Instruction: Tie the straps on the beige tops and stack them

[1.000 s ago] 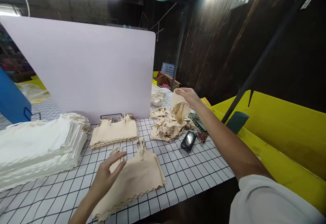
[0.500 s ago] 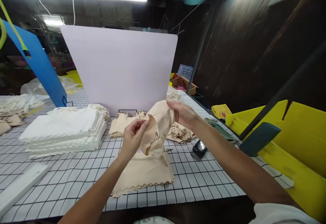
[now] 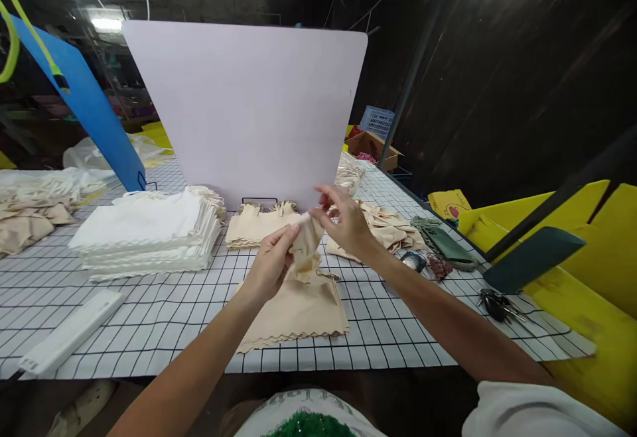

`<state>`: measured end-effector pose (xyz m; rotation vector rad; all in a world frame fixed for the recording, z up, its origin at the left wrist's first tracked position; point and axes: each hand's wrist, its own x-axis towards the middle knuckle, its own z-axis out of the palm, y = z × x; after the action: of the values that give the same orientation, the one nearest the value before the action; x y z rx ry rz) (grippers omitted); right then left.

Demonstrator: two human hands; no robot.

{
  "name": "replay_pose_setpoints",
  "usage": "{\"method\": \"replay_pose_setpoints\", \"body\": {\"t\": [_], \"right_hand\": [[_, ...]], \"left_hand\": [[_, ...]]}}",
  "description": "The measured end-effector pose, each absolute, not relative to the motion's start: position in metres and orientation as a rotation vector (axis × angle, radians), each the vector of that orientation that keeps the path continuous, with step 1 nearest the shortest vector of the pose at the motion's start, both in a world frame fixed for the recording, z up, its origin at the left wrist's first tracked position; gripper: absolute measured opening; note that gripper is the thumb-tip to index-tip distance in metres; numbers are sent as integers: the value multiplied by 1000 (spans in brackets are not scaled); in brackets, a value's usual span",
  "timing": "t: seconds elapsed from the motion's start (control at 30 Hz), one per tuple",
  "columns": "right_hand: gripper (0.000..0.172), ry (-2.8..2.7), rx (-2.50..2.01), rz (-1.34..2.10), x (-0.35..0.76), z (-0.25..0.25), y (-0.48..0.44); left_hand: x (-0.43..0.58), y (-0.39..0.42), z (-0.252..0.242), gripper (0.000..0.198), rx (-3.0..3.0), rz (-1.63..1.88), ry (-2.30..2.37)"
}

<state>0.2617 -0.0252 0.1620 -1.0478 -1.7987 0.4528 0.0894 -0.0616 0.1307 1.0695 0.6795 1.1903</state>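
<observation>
A small beige fabric garment piece (image 3: 304, 248) hangs folded between my two hands, above the table. My left hand (image 3: 271, 261) pinches its left side between thumb and fingers. At its upper right corner, my right hand (image 3: 346, 223) grips the cloth with thumb and fingertips, while the index finger sticks out. Directly below lies a flat stack of beige garments (image 3: 298, 317) with wavy lower edges. Behind it sits a second beige stack (image 3: 253, 226). To the right, loose beige garments (image 3: 388, 225) are heaped partly behind my right forearm.
A thick white garment stack (image 3: 144, 231) stands left, with a white power strip (image 3: 74, 331) in front. An upright white board (image 3: 249, 112) and a blue board (image 3: 84, 105) rise behind. Keys (image 3: 500, 306), a green pouch (image 3: 448, 245) and yellow bins (image 3: 572, 291) are at right.
My hands have come closer together, and the garment between them has gone from spread out to narrow and folded. The view has tilted downward.
</observation>
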Motion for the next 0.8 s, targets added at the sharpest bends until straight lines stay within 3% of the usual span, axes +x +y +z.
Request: {"method": "replay_pose_setpoints", "body": {"t": [0.07, 0.13, 0.3, 0.37, 0.53, 0.8], "right_hand": [[30, -1921, -1070, 390, 256, 149, -37], [26, -1943, -1118, 558, 251, 137, -45], [36, -1494, -811, 1498, 258, 136, -33], [40, -1368, -687, 1701, 266, 146, -26], [46, -1287, -640, 1821, 268, 161, -24], [51, -1195, -589, 1713, 257, 154, -13]], "left_hand": [[93, -65, 135, 43, 1018, 1141, 621], [94, -64, 136, 46, 1029, 1100, 594], [73, -41, 130, 47, 1337, 1072, 815], [61, -30, 126, 51, 1368, 1062, 913], [56, -27, 119, 56, 1257, 988, 759], [76, -39, 106, 45, 1191, 943, 728]]}}
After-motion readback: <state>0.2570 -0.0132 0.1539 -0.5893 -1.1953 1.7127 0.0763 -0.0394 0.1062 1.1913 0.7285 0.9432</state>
